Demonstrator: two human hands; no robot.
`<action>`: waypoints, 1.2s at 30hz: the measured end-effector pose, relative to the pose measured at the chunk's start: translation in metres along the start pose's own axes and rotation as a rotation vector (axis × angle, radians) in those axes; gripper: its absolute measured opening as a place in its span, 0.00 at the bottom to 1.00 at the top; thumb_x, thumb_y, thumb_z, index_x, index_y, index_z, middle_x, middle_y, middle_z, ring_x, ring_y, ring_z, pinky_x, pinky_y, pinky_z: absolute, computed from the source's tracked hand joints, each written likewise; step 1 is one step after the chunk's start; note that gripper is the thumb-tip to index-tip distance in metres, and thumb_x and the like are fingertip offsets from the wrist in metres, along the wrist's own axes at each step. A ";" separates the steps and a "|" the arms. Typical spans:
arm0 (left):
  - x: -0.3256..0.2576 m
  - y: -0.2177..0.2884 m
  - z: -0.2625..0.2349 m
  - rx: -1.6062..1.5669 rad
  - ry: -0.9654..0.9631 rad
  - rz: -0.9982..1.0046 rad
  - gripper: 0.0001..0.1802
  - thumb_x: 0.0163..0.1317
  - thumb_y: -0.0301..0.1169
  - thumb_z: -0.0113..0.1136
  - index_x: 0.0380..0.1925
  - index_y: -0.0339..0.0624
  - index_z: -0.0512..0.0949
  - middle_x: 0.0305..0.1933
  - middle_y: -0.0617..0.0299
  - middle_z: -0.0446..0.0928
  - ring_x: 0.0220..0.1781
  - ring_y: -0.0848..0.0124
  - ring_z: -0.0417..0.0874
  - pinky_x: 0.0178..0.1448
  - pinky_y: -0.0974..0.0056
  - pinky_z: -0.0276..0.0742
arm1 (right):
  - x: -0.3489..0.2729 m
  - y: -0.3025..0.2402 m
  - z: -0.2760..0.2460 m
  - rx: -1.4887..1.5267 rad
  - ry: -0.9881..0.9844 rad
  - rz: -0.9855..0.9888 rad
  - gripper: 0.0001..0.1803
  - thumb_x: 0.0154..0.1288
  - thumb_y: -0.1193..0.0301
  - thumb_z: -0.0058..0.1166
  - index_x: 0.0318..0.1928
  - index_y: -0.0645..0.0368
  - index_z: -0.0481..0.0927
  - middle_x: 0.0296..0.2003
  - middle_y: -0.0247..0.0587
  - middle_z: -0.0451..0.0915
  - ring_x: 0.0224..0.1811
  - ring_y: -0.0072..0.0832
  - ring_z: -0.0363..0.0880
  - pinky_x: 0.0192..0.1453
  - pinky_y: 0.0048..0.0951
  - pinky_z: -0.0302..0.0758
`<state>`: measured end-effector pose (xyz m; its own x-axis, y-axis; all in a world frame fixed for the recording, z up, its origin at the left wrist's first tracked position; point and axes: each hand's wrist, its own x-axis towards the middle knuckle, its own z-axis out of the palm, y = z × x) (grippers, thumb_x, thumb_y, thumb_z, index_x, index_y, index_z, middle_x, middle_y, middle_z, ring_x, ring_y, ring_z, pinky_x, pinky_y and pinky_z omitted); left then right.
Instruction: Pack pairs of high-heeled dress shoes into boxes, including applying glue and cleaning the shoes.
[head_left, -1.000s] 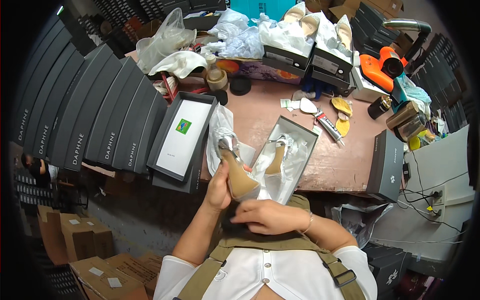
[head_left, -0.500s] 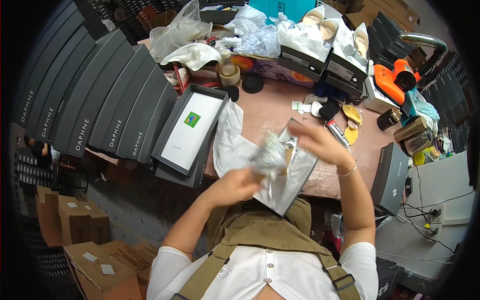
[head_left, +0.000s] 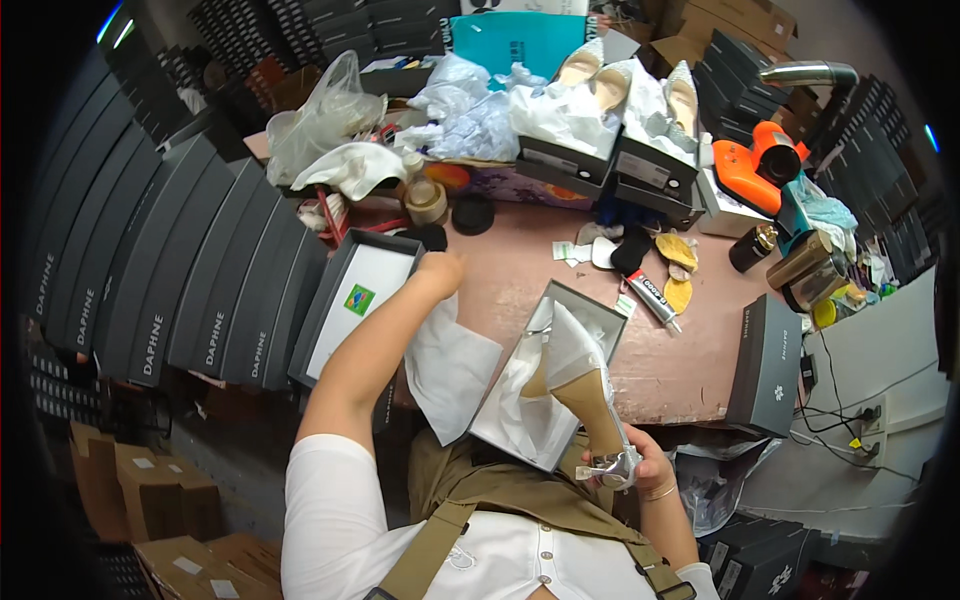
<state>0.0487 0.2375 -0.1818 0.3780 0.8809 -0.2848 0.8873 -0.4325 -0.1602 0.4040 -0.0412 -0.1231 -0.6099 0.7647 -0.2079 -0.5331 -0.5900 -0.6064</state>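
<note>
In my right hand [head_left: 652,468] I hold a silvery women's shoe [head_left: 590,395] by its heel end, my fingers around its shiny back part. Its pointed toe, which looks wrapped in thin white paper, points away from me over an open grey shoebox [head_left: 478,428]. Crumpled white paper [head_left: 530,415] and part of another shoe, mostly hidden, lie in that box. At the table's left my left hand [head_left: 442,272] is closed at the upper end of a sheet of white tissue paper [head_left: 455,365]; its fingertips are partly hidden. Beside that forearm rests an open dark box part [head_left: 350,245] with a white inside.
Dark shoeboxes [head_left: 190,260] stand in a row at left. Behind the table's middle are opened boxes of shoes [head_left: 655,165]. A glue tube [head_left: 655,300], yellow pads [head_left: 678,293], an orange tool [head_left: 748,178] and a dark box [head_left: 762,365] lie toward the right.
My left hand has moved from above the shoebox to the tissue paper at far left. My right hand has come down toward me and now holds the shoe. The view has shifted.
</note>
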 end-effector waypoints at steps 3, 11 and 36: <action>0.024 -0.001 0.005 0.070 -0.137 -0.111 0.13 0.59 0.31 0.52 0.39 0.44 0.84 0.44 0.53 0.83 0.47 0.59 0.84 0.44 0.55 0.80 | -0.004 0.009 -0.011 0.138 -0.031 -0.123 0.53 0.38 0.56 0.73 0.62 0.70 0.62 0.48 0.61 0.75 0.45 0.47 0.81 0.46 0.45 0.82; -0.107 0.027 -0.194 -0.636 0.608 0.278 0.08 0.62 0.28 0.47 0.29 0.33 0.71 0.24 0.52 0.71 0.30 0.56 0.77 0.35 0.55 0.70 | 0.004 0.014 -0.032 0.430 -0.227 -0.309 0.43 0.53 0.46 0.56 0.60 0.67 0.66 0.51 0.60 0.72 0.35 0.41 0.78 0.32 0.34 0.79; -0.155 0.164 -0.076 -0.976 0.944 -0.053 0.16 0.49 0.20 0.63 0.39 0.38 0.74 0.38 0.54 0.75 0.43 0.58 0.77 0.43 0.59 0.73 | -0.024 -0.021 0.023 -0.592 0.170 -0.035 0.40 0.58 0.64 0.61 0.67 0.65 0.59 0.56 0.38 0.72 0.57 0.23 0.68 0.63 0.26 0.63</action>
<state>0.1554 0.0450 -0.0916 0.0234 0.8572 0.5145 0.5812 -0.4304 0.6906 0.4161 -0.0533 -0.0881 -0.4697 0.8405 -0.2701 -0.1054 -0.3572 -0.9281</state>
